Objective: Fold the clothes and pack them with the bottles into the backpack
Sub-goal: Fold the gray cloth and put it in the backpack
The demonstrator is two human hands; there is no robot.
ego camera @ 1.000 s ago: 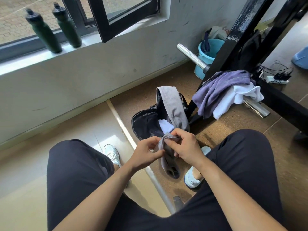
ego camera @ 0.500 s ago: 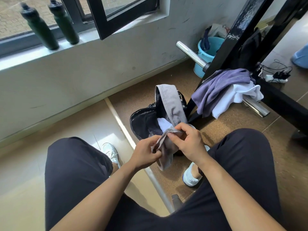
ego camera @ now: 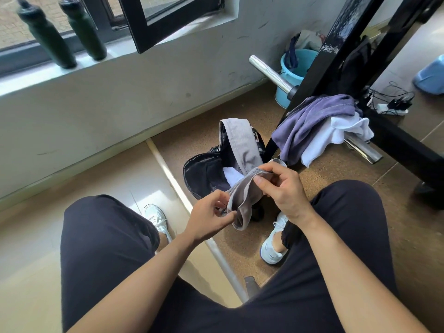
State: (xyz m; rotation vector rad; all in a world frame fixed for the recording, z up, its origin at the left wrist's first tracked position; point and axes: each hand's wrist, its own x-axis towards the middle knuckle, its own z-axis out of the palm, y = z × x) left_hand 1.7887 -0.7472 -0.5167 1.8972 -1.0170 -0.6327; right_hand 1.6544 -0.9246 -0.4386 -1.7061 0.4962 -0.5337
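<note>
Cloth (ego camera: 242, 203), small and grey, is pinched by left hand (ego camera: 206, 219) at 7 o'clock and right hand (ego camera: 283, 191) at 1 o'clock, near the open backpack (ego camera: 199, 169). I'd match edges squarely before tucking in.

The brown floor (ego camera: 204, 131) holds an open black backpack (ego camera: 201, 174) in the middle and a blue bucket (ego camera: 282, 98) at one o'clock. At eleven o'clock, a green bottle (ego camera: 48, 37) and a second green bottle (ego camera: 84, 30) stand on the white windowsill (ego camera: 36, 78).
</note>
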